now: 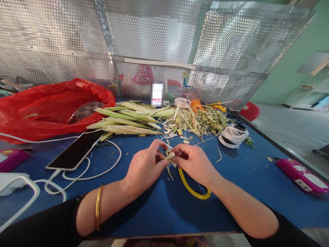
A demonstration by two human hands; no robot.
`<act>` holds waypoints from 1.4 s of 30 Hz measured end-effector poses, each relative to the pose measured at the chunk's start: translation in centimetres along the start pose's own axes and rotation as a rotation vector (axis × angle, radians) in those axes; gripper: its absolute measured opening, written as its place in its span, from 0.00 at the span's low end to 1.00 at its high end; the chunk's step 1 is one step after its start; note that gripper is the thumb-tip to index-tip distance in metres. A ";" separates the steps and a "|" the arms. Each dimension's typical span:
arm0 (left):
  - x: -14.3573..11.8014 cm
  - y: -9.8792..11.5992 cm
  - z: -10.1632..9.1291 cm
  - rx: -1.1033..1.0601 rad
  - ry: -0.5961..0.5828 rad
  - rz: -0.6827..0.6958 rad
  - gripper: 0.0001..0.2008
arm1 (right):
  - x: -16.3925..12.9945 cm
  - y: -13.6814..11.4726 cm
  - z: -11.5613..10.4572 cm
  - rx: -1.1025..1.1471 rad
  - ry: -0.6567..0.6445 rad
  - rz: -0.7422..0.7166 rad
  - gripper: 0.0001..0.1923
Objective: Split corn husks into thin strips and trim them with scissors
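Over the blue table my left hand (147, 163) and my right hand (196, 163) meet, thumbs and fingertips pinched together. Between them is a small pale husk strip (170, 156), folded or gathered, with a thin end hanging down. The fingers partly hide it. Under my right hand a yellow curved handle (193, 192) shows; the rest of that tool is covered, so its kind is unclear. Just beyond the hands lie long pale-green husk leaves (128, 118) and a heap of dry plant scraps (200, 120). A white spool (233, 136) stands right of my right hand.
A red plastic bag (53, 103) stands open at the left, near a phone (77, 149) on a looping white cable (113, 168). A magenta box (300, 175) sits at the right. A perforated metal screen (151, 34) borders the back, before which a bright phone (157, 93) stands.
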State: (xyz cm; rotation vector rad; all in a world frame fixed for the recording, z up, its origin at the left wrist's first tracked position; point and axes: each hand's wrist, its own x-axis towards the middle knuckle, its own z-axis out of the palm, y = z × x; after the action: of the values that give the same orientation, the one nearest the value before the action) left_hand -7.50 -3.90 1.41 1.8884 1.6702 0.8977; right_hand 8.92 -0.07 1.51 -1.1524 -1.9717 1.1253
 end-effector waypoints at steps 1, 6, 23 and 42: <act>0.0 0.1 0.0 0.035 -0.014 0.014 0.12 | 0.0 0.0 0.1 -0.001 0.015 0.012 0.03; -0.2 0.2 0.0 0.164 -0.060 0.064 0.14 | 0.0 0.4 0.6 -0.017 0.075 -0.010 0.05; 0.0 -0.1 0.0 0.136 -0.060 0.087 0.16 | 0.1 -0.1 0.0 0.228 -0.183 0.034 0.03; 0.2 -0.3 0.1 0.057 -0.025 0.025 0.08 | 0.1 -0.3 -0.4 -0.047 0.003 -0.038 0.05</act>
State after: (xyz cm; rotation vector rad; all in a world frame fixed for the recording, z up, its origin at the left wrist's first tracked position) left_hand -7.62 -3.67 1.16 1.9536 1.6777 0.8410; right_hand 9.13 0.05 1.97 -1.1349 -2.0196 1.0624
